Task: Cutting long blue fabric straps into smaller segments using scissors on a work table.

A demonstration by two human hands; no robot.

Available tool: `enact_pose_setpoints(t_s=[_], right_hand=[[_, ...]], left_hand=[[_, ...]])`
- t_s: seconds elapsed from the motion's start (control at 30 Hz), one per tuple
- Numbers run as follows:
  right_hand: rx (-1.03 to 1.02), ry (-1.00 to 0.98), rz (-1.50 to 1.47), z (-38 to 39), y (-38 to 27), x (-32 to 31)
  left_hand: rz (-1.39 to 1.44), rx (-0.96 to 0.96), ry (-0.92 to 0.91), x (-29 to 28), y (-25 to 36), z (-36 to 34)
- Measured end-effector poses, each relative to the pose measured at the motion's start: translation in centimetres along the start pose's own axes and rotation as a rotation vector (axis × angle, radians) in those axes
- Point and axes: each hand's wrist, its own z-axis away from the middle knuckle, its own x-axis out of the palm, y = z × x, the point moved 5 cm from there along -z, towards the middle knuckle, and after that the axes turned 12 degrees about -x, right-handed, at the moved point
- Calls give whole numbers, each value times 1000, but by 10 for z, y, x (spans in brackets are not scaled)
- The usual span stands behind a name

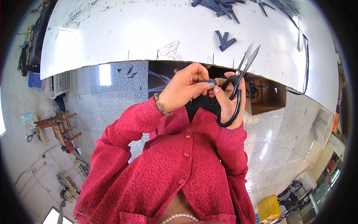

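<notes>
My left hand (183,88) is closed in a pinch on a small dark blue strip (212,81) that looks like fabric, just off the table's near edge. My right hand (226,102) holds black-handled scissors (235,83), with the handle loops against the palm and fingers. Its fingertips meet the same strip beside my left thumb. The scissor blades are slightly apart and point up over the white table (112,33). Beyond them lies a small bunch of similar strips (224,41). Part of the strip is hidden by my fingers.
A larger pile of dark strips (220,7) lies at the table's far side. A dark cord (306,63) hangs over its right edge. An open cardboard box (266,100) stands below the table at right. Leftward on the floor is a wooden stool (61,128).
</notes>
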Motion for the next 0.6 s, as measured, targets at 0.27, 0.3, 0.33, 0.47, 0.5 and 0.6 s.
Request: enact_pose_setpoints(t_s=[0.27,0.3,0.33,0.47,0.5,0.6], right_hand=[[-103,-19,139,-3,-4,-7],[-118,-25,210,-3,-5,-8],[-120,-26,212,-4,-6,-7],[-144,-29,289,-5,-13,-3],[-155,-32,326,-5,-15,-3],[-166,-45,289,-6,-16,-2]], left_hand=[[210,-36,-27,9,-4,0],[211,-34,-27,10,-3,0],[172,-29,-19,10,-3,1],[16,-34,21,8,-1,0],[20,-31,21,8,0,1],[40,23,31,8,5,1]])
